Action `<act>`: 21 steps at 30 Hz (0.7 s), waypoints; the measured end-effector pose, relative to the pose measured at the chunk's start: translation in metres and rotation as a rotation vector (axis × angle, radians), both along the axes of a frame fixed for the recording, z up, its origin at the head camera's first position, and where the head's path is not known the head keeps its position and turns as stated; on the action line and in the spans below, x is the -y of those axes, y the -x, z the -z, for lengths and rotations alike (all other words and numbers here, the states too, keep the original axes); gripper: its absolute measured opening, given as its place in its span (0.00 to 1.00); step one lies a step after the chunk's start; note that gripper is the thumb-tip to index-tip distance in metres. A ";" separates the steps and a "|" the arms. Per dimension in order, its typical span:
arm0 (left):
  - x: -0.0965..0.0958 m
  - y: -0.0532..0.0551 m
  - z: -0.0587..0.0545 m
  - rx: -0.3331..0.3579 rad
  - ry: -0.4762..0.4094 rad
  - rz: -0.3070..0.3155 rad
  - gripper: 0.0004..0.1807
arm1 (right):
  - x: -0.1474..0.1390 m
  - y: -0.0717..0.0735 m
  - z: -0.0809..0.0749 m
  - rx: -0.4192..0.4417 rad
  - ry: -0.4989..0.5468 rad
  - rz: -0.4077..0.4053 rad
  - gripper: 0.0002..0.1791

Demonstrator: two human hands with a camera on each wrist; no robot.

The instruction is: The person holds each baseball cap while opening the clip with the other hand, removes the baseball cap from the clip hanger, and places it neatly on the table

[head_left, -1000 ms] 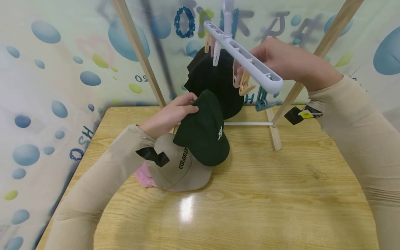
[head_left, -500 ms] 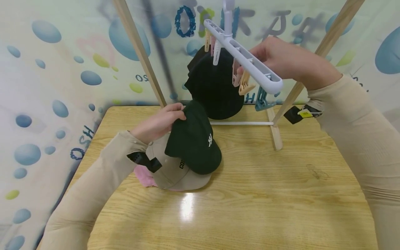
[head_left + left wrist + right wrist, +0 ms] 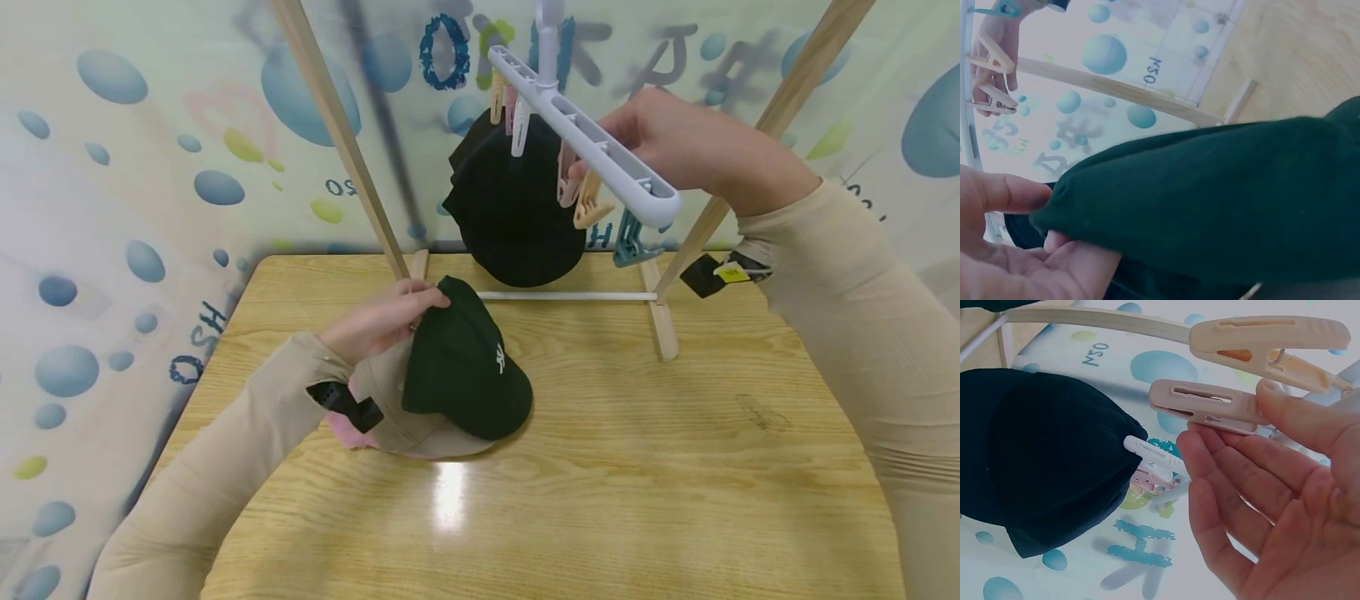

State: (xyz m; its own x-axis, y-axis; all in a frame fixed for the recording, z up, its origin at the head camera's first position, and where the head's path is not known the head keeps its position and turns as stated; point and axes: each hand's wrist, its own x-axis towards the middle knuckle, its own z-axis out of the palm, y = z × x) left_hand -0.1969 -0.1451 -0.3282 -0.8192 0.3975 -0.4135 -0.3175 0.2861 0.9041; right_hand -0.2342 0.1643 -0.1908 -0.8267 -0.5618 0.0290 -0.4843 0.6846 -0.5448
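My left hand (image 3: 382,321) pinches the crown edge of a dark green baseball cap (image 3: 465,375) between thumb and fingers. The green cap hangs tilted over a beige baseball cap (image 3: 386,379) on the table, covering most of it. Whether the two touch is unclear. My right hand (image 3: 675,142) is raised behind a pale hanger bar (image 3: 592,137). In the right wrist view, its thumb and fingers pinch the end of a pinkish clothespin (image 3: 1204,406) hanging from that bar. Black caps (image 3: 517,208) hang by a white clothespin (image 3: 520,129) and others beside it.
A yellow-orange clothespin (image 3: 592,204) and a teal clothespin (image 3: 630,237) hang near the bar's close end. Wooden posts (image 3: 341,137) and a white rod (image 3: 577,296) frame the rack on the wooden table (image 3: 637,483). Pink cloth (image 3: 348,431) shows under the beige cap.
My left hand has moved down and to the left, lowering the green cap over the beige one, whose lettering is now covered. The right hand stays at the pinkish clothespin.
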 end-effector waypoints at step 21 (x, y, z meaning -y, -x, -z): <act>0.033 -0.006 0.023 -0.188 0.537 0.255 0.12 | -0.001 -0.003 0.003 -0.032 0.022 -0.046 0.12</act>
State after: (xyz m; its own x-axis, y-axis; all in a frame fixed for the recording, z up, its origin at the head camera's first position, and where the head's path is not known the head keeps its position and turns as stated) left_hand -0.1912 -0.1779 -0.3515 -0.8045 0.3663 -0.4676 -0.0286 0.7624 0.6465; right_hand -0.2315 0.1649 -0.1935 -0.7985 -0.5981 0.0678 -0.5323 0.6491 -0.5434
